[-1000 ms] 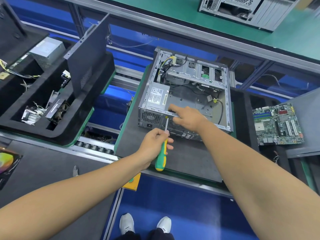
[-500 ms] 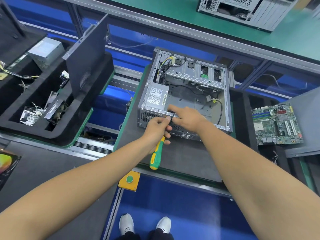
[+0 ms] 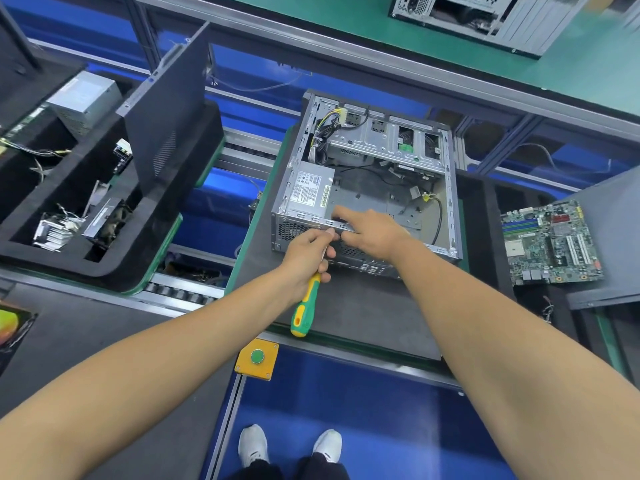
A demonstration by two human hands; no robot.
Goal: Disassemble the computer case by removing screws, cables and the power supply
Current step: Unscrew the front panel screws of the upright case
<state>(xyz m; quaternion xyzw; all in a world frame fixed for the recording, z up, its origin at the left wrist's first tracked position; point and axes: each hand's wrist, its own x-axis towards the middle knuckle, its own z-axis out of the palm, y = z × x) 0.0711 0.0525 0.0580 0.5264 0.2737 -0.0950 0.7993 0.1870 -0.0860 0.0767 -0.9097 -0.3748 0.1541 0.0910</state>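
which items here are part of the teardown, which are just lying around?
In the job:
open computer case
power supply
screwdriver, gripped by left hand
right hand on the case edge

Lying about:
motherboard
foam tray of parts
second case
green button box

A dark pallet [image 3: 363, 317] is carrying the open case [image 3: 446, 202]. Left of it, a black foam tray [image 3: 114, 268] is holding loose parts. To the right, a motherboard [image 3: 550, 242] is lying on a grey shelf [image 3: 609, 195].
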